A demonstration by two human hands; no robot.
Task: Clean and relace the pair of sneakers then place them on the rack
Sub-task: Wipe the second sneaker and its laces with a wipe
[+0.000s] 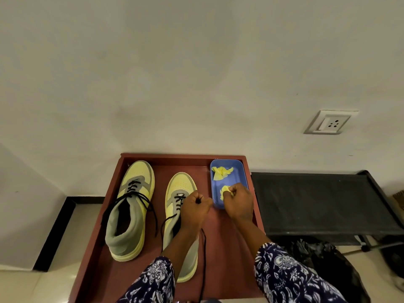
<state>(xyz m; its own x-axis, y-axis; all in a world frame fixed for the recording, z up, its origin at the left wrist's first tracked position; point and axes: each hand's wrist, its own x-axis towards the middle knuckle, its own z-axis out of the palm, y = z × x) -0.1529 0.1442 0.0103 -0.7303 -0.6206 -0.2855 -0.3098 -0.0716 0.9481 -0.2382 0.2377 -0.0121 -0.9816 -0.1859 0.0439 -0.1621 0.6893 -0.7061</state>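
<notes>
Two yellow-and-grey high-top sneakers stand on a red-brown tray table (229,254). The left sneaker (131,206) has its black lace threaded and hanging loose. The right sneaker (179,189) is partly laced. My left hand (195,207) is over its tongue, fingers curled round the black lace (203,259), which trails down toward me. My right hand (238,202) pinches a crumpled yellow cloth (225,190) over the blue tray (227,165). A second yellow cloth (222,172) lies at the far end of the blue tray.
A black fabric shoe rack (317,200) stands to the right of the table against the wall. A black bag (317,254) sits on the floor below it. A wall socket (330,122) is above the rack. Tiled floor lies at left.
</notes>
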